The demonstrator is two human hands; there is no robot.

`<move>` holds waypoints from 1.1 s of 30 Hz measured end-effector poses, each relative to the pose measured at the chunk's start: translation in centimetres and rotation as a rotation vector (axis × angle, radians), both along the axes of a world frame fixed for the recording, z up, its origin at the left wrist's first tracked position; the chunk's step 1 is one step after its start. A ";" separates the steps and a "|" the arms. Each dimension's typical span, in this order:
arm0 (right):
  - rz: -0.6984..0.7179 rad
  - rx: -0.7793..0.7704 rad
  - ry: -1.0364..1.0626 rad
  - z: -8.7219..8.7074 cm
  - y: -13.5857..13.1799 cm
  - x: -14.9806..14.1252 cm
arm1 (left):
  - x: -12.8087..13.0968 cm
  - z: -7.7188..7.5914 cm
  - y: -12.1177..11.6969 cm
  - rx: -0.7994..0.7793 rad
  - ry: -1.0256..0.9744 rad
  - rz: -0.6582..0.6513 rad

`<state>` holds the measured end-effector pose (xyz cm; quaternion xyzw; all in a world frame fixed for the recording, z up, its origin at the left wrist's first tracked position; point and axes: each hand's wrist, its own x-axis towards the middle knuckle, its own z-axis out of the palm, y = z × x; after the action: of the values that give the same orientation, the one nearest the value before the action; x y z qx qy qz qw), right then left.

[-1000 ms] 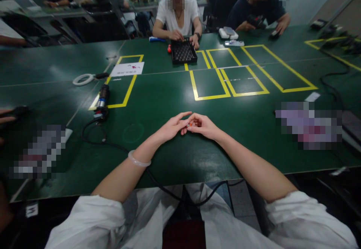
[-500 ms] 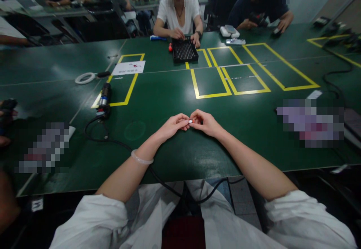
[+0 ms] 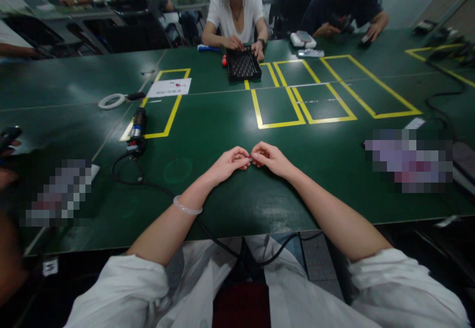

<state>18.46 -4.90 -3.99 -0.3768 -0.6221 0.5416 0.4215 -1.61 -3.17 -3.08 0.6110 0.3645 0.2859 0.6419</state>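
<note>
Both my hands meet over the green table (image 3: 222,204), their fingertips almost touching. Between them is a tiny red and metallic piece (image 3: 251,159), too small to name and mostly covered by fingers. My left hand (image 3: 234,162) pinches it from the left, thumb against the forefinger. From the other side my right hand (image 3: 267,158) pinches it with thumb and forefinger, the other fingers curled. A translucent bangle (image 3: 187,206) circles my left wrist.
A black cylindrical device (image 3: 138,127) with a cable (image 3: 156,187) lies left, near a white paper sheet (image 3: 169,88) and a white ring (image 3: 112,101). Yellow tape (image 3: 282,124) marks rectangles ahead. Across the table, a person handles a black tray (image 3: 243,76). Blurred-out items (image 3: 411,162) lie right.
The small piece has turned between my fingers: its white and orange part showed before, now a red bit and a dull metallic bit show. My hands have hardly shifted.
</note>
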 end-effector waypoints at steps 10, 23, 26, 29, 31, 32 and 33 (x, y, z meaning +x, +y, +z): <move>0.004 0.096 -0.050 0.0 0.1 0.4 | 0.0 0.1 -0.1 0.004 -0.004 0.034; -0.026 0.164 -0.139 -0.2 0.2 0.6 | -0.1 -0.2 0.1 0.051 -0.026 0.043; -0.028 0.174 -0.156 -0.3 0.2 0.7 | -0.1 -0.2 0.1 0.064 -0.025 0.042; -0.028 0.190 -0.167 -0.4 0.3 0.7 | -0.1 -0.1 0.1 0.070 -0.023 0.037; -0.030 0.205 -0.178 -0.4 0.2 0.7 | -0.1 -0.1 0.0 0.066 -0.020 0.033; -0.031 0.216 -0.188 -0.4 0.2 0.7 | -0.1 -0.1 0.0 0.063 -0.019 0.032; -0.035 0.232 -0.201 -0.4 0.2 0.7 | -0.1 0.0 -0.1 0.062 -0.019 0.033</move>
<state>19.19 -4.74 -4.34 -0.3888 -0.7129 0.4183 0.4069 -1.73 -3.23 -3.12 0.6219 0.3596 0.3136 0.6210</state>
